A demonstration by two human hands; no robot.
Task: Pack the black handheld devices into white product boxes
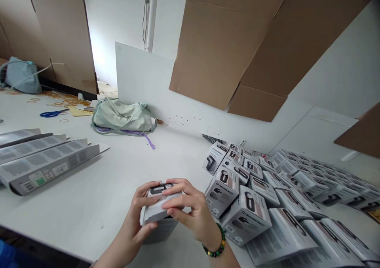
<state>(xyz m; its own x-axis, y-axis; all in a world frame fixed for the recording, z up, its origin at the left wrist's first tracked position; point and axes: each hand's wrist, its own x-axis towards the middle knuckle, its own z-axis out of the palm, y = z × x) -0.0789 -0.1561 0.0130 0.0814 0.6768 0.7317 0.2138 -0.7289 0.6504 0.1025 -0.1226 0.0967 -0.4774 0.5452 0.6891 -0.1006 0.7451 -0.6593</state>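
Note:
A small white-and-grey product carton (162,229) stands near the front of the white table, its printed top flap (158,206) slightly raised over a dark gap. My left hand (139,212) wraps round the flap's left side, fingers over the top and thumb at its near edge. On the other side my right hand (190,206) grips the same flap, fingers bent across it and thumb near the front right corner. A beaded bracelet (215,242) is on my right wrist. Part of the carton is hidden behind my fingers.
Several finished-looking printed cartons (249,212) crowd the right side. Flat folded cartons (53,161) lie at left. Behind them are blue scissors (52,113), scattered rubber bands (63,98) and a pale green bag (123,115). A cardboard sheet (219,42) hangs at the back.

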